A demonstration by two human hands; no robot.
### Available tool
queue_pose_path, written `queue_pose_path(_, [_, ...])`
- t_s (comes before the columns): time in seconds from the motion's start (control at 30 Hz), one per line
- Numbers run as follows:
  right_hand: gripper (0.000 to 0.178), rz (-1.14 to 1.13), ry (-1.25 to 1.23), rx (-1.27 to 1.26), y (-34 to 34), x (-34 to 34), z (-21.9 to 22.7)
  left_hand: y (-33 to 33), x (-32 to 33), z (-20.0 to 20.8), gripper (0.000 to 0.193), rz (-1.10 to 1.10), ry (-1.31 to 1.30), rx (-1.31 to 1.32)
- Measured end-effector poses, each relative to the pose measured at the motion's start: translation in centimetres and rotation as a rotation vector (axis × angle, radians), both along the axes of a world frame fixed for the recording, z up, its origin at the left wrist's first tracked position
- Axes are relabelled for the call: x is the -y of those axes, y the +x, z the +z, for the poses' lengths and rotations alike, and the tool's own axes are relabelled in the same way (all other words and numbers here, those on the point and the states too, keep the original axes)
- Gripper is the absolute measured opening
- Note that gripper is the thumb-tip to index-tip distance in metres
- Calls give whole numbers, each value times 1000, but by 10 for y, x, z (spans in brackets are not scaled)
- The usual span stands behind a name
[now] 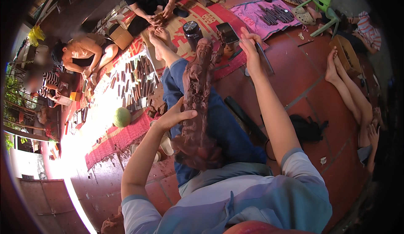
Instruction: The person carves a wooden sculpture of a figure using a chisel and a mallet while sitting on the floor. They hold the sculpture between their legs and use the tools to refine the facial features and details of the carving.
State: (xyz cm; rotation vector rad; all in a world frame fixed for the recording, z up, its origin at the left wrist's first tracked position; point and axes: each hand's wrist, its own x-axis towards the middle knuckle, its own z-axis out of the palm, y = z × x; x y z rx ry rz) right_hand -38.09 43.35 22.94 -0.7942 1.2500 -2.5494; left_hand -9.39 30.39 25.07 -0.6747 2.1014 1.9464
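A tall dark-brown carved wooden statue [198, 86] stands over my lap, its wide base near my waist. My left hand [173, 115] grips its left side, thumb across the front and the fingers hidden behind. Raised to the right of the statue's top, my right hand [252, 51] has its fingers stretched out and apart from the carving. Just beyond that hand shows a long flat grey piece [264, 59]; I cannot tell whether they touch. A dark lidded container [192, 32] stands beyond the statue.
Many short dark wood pieces [136, 80] lie in rows on the left, near a round green melon [122, 117]. Co-workers sit on red mats [202, 15] ahead and left. A green plastic chair [320, 0] stands far right. A black bag [305, 128] lies on the tiles.
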Motion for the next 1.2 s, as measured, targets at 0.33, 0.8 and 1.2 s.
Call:
queue_pose_path(0.33, [29, 203, 35, 191, -18, 76, 10, 93, 0, -42, 76, 254, -72, -377])
queue_pose_path(0.8, [29, 3, -93, 308, -20, 51, 16, 91, -84, -82, 45, 1404, 231, -561])
queue_pose_path(1.2, [20, 97, -106, 517, 107, -41, -18, 222, 0, -32, 33, 1326, 30, -294])
